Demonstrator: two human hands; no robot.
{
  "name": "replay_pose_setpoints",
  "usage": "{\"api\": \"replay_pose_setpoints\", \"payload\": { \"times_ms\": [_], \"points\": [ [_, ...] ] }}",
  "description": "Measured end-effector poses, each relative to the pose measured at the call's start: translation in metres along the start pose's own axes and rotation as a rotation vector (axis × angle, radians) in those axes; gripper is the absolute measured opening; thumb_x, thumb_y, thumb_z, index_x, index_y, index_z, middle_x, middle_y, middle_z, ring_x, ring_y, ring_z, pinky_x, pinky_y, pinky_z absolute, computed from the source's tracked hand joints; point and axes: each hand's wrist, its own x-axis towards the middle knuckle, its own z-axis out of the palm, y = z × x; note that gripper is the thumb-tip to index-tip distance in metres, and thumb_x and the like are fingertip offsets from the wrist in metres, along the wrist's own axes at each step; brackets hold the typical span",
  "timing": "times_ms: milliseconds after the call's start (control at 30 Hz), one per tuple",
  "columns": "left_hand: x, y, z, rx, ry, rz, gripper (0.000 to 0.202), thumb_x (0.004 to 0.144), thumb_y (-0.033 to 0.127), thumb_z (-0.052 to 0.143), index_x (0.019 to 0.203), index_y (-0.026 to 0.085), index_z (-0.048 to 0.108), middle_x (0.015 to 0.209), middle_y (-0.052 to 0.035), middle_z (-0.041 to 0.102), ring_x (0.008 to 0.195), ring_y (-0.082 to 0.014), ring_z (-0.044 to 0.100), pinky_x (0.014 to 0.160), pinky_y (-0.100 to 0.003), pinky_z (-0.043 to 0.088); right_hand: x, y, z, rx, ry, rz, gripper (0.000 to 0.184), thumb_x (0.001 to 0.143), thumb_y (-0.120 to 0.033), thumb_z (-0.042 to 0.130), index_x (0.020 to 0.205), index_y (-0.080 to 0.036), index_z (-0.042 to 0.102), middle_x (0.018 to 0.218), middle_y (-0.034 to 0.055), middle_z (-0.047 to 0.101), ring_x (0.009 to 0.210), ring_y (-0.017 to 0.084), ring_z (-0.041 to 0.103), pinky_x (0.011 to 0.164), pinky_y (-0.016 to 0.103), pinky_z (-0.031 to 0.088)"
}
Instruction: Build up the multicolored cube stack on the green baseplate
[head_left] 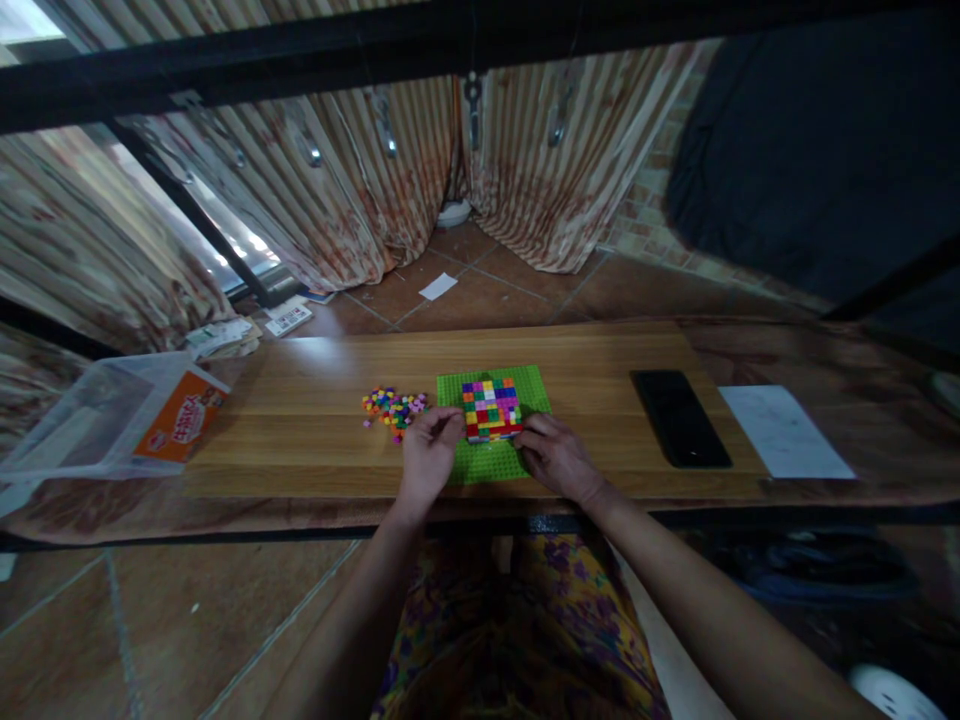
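Note:
A block built of many-coloured toy bricks point(491, 405) stands on a green studded baseplate point(480, 468) in front of me. Just left of the block is my left hand point(431, 452), thumb and fingertips pinched together; whatever may be between them is too small to make out. My right hand point(559, 458) lies at the block's lower right corner, its fingers curled against that side. Near my left hand, loose small bricks point(390, 405) are heaped on the table.
The wooden table point(592, 380) carries a black tablet-like device point(680, 418) on the right. Beyond it lies a white sheet of paper point(784, 430). At the far left stands a clear plastic box point(97, 410) with an orange label point(180, 415). Dark frame bars cross above, before striped curtains point(360, 190).

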Motion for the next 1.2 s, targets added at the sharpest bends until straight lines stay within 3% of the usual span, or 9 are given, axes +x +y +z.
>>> {"api": "replay_pose_setpoints", "payload": {
  "times_ms": [100,467,800,967,1100,1200],
  "points": [
    [0.004,-0.001,0.004,-0.019,0.004,-0.029,0.019,0.074,0.033,0.065,0.078,0.015,0.068,0.071,-0.0001,0.067,0.065,-0.0122,0.06,0.065,-0.024,0.05,0.0,0.0,0.0,0.003,0.002,-0.004,0.022,0.081,-0.004,0.049,0.08,-0.021,0.063,0.084,0.0051,0.053,0.082,0.019,0.049,0.074,0.03,0.043],
    [0.01,-0.008,0.011,-0.042,0.06,-0.07,0.016,0.065,0.026,0.072,0.075,0.015,0.066,0.066,0.0019,0.064,0.06,-0.0096,0.056,0.06,-0.022,0.047,0.001,-0.003,-0.003,0.022,0.004,0.011,0.022,0.084,-0.005,0.047,0.081,-0.021,0.063,0.084,0.0054,0.054,0.08,0.019,0.05,0.072,0.031,0.043],
    [-0.001,-0.006,0.013,0.031,0.095,0.004,0.016,0.074,0.03,0.065,0.074,0.015,0.066,0.067,0.0003,0.064,0.061,-0.0109,0.058,0.06,-0.022,0.045,-0.004,0.001,-0.001,0.0,-0.003,-0.024,0.02,0.084,-0.007,0.048,0.083,-0.021,0.061,0.085,0.0051,0.054,0.079,0.019,0.051,0.072,0.03,0.045],
    [-0.022,-0.01,-0.016,0.203,0.154,0.048,0.015,0.084,0.027,0.054,0.082,0.017,0.065,0.074,-0.0016,0.067,0.067,-0.0133,0.062,0.063,-0.023,0.046,-0.005,0.003,0.001,0.002,0.016,-0.042,0.02,0.084,-0.006,0.049,0.082,-0.022,0.061,0.083,0.0045,0.054,0.081,0.02,0.052,0.074,0.03,0.045],
    [-0.027,-0.02,-0.057,0.538,0.339,0.008,0.014,0.082,0.021,0.056,0.091,0.017,0.065,0.087,-0.0053,0.07,0.08,-0.0175,0.066,0.076,-0.029,0.049,-0.006,0.002,0.001,0.013,0.017,-0.039,0.019,0.084,-0.007,0.05,0.084,-0.022,0.061,0.084,0.0046,0.054,0.082,0.02,0.053,0.074,0.031,0.046],
    [-0.024,-0.021,-0.073,0.776,0.356,-0.036,0.016,0.082,0.027,0.058,0.094,0.019,0.065,0.093,-0.007,0.069,0.083,-0.0203,0.066,0.077,-0.031,0.05,-0.006,0.002,0.0,0.012,0.014,-0.036,0.019,0.084,-0.007,0.05,0.084,-0.022,0.061,0.083,0.0044,0.054,0.081,0.019,0.053,0.073,0.03,0.046]
  ]
}}
